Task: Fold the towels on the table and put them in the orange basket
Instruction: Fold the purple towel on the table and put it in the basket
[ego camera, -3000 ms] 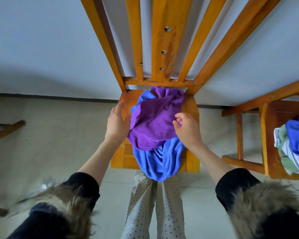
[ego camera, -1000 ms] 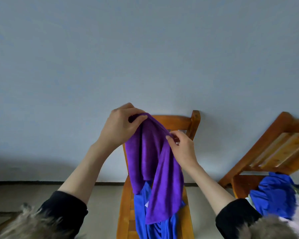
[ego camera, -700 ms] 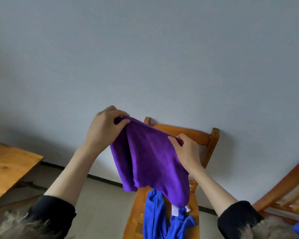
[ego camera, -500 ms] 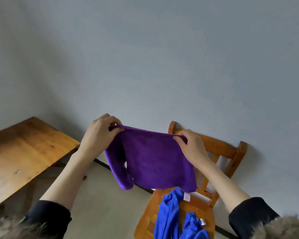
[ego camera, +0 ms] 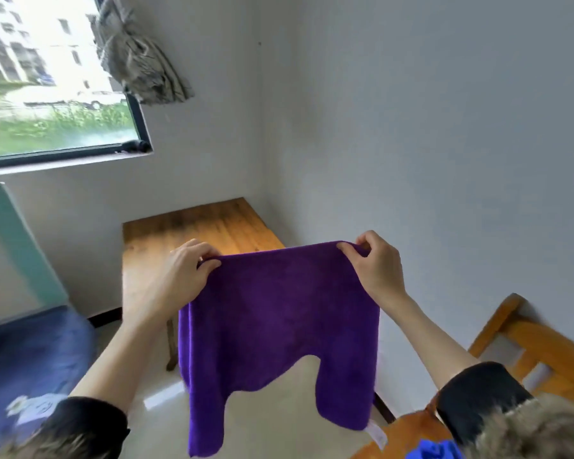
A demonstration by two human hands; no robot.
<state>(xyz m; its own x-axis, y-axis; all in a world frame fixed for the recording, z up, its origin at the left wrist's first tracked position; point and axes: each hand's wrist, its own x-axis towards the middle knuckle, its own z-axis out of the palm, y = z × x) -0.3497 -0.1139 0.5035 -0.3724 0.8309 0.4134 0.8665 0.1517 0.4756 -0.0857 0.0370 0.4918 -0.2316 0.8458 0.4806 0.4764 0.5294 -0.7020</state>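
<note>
Wooden table (ego camera: pixel 193 233) behind; left grip (ego camera: pixel 183 276), right grip (ego camera: pixel 376 266) pinch purple towel (ego camera: pixel 279 326) corners.

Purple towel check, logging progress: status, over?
Left hand and right hand pinch purple fleece towel's top corners. Towel hangs spread, unfolded. Wooden table beyond. Nothing blocking.

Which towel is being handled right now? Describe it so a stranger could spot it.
Start at the wooden table in the corner under the window. In front of it, the left hand and right hand pinch the purple towel, the only spread, hanging cloth.
</note>
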